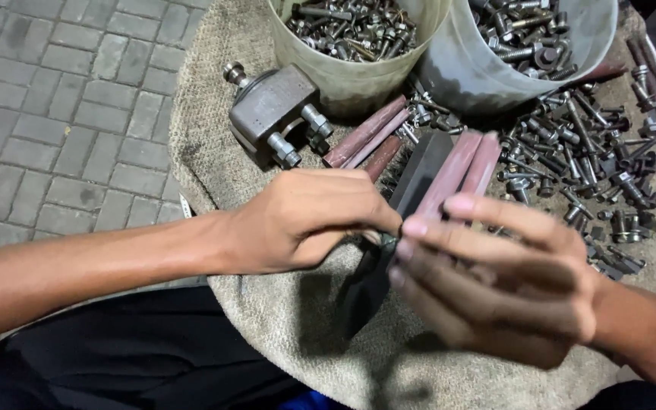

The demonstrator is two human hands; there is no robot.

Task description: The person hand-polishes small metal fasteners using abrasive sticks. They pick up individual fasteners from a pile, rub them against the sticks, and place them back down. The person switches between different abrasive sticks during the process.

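Right hand (495, 281) and left hand (305, 220) meet, fingers pinched on something tiny I honestly can't make out, over the dark flat metal bar (411, 186). Keep both wrists low and steady. Loose grey bolts (578, 159) lie at two o'clock, two pale plastic buckets (358, 76) at twelve.

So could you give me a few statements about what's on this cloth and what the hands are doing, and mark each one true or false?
1. Two buckets at the top hold bolts. True.
2. The loose bolts lie heaped on the bare paving. False: they lie on the burlap cloth.
3. The left hand and right hand meet over a dark flat bar. True.
4. The grey metal block sits inside a bucket. False: it rests on the cloth beside the buckets.
5. Reddish-brown rods lie near the block. True.
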